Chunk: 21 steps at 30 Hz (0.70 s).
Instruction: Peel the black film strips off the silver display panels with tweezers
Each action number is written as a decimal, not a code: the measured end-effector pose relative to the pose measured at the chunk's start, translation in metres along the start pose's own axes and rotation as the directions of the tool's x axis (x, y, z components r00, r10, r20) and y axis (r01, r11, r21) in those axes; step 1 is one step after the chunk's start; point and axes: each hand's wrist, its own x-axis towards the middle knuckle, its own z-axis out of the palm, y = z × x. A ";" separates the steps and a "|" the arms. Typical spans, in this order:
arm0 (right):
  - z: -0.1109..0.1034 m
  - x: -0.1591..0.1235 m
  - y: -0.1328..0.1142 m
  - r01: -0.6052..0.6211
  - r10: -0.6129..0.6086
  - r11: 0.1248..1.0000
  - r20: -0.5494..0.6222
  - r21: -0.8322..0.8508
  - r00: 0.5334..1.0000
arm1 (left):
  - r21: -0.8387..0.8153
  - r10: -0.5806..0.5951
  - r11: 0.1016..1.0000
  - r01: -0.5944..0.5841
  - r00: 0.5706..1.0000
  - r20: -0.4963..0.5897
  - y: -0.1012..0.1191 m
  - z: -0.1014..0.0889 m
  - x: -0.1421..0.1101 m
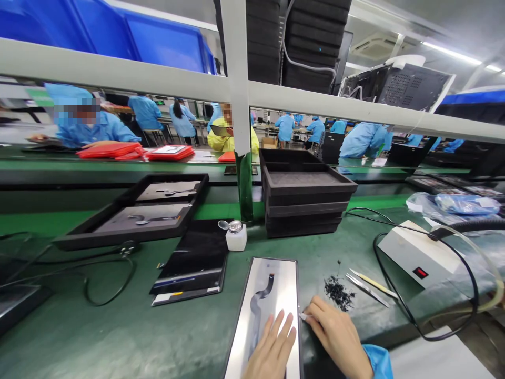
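The left hand (272, 347) lies flat on the silver rectangular panel (290, 300) on the green counter (189, 337), probably steadying it; the right hand (335, 329) pinches a small whitish piece (303, 316) at the panel's edge. Silver metal tweezers (366, 290) lie nearby, presumably for easy reach.

Green surface (189, 337) under both hands, spreading left of left hand (272, 345) and right of right hand (335, 329). White post (236, 79) straight beyond left hand, lower end wrapped green. White crossbeam (315, 103) high above both hands, running either side of post. Grey-white ceiling (465, 21) far above right hand, lit strip light (453, 54) up and to its right, square vent unit (374, 46) more directly above it. Stools (155, 136) far beyond left hand, up-left; small, hard to count. Brownish floor (487, 331) right of right hand, past surface edge.
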 end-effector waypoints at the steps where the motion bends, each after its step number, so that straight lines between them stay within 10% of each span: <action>1: -0.001 0.000 -0.001 0.010 -0.010 1.000 -0.002 -0.008 1.000 | 0.012 0.002 1.000 -0.002 1.000 -0.010 -0.001 -0.003 0.002; 9: -0.009 0.007 -0.005 0.111 -0.116 0.985 -0.028 -0.132 0.993 | 0.064 0.097 0.993 -0.102 0.992 0.077 -0.011 -0.039 0.024; 21: -0.013 0.014 0.000 0.110 -0.103 0.993 0.149 -0.037 0.983 | 0.025 0.086 0.996 -0.088 0.993 0.086 -0.011 -0.037 0.020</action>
